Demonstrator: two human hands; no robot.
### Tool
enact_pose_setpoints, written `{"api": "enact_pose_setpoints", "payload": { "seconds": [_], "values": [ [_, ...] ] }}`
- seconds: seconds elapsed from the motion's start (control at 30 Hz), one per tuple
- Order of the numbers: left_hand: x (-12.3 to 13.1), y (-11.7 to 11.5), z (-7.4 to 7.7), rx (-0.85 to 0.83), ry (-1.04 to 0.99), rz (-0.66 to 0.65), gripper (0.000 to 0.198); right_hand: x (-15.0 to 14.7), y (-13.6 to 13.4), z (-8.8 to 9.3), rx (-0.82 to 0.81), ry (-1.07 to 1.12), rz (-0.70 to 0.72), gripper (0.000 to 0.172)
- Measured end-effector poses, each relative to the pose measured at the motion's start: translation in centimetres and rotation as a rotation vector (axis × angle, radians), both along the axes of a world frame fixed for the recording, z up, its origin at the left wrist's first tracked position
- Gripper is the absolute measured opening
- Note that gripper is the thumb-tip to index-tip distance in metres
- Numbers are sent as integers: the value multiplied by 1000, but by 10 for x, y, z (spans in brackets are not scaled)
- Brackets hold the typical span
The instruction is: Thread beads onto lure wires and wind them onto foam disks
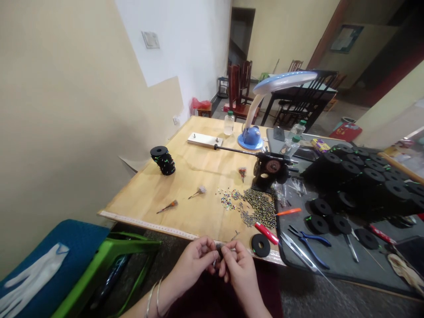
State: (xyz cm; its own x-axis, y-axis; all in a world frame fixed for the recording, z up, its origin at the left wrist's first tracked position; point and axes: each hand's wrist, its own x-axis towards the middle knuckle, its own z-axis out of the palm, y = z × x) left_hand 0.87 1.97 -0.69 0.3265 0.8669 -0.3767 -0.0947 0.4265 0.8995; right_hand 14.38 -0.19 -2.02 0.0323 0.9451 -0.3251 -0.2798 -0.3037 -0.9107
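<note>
My left hand [200, 258], with two bangles on its wrist, and my right hand [239, 260] meet at the table's front edge. Both are closed, fingertips pinched close together around a small dark thing [219, 248] too tiny and too covered to name. Just beyond the fingers lies a little thin metal piece [235, 235]. A black foam ring [260, 245] and a red-handled tool [266, 232] rest right of my right hand. Farther in are a heap of small dark-and-yellow pieces [261, 205] and scattered coloured beads [230, 198].
Small feathery tufts [168, 206] lie on the wooden table [195, 172]. A stack of black foam rings [163, 160] stands left. A black clamp-like device [270, 170] and blue lamp [251, 137] stand behind. On the grey mat [298, 260] are scissors [300, 252], pliers [311, 240] and more foam rings [367, 176].
</note>
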Motion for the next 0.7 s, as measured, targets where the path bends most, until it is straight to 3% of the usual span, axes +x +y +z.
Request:
{"api": "enact_pose_setpoints", "payload": {
  "seconds": [0.43,0.7],
  "values": [
    [-1,-2,4,82,-33,-79,27,1,1,6,3,-84,53,50],
    [5,-4,2,-61,-132,22,28,-2,-3,2,32,-37,8,47]
  ]
}}
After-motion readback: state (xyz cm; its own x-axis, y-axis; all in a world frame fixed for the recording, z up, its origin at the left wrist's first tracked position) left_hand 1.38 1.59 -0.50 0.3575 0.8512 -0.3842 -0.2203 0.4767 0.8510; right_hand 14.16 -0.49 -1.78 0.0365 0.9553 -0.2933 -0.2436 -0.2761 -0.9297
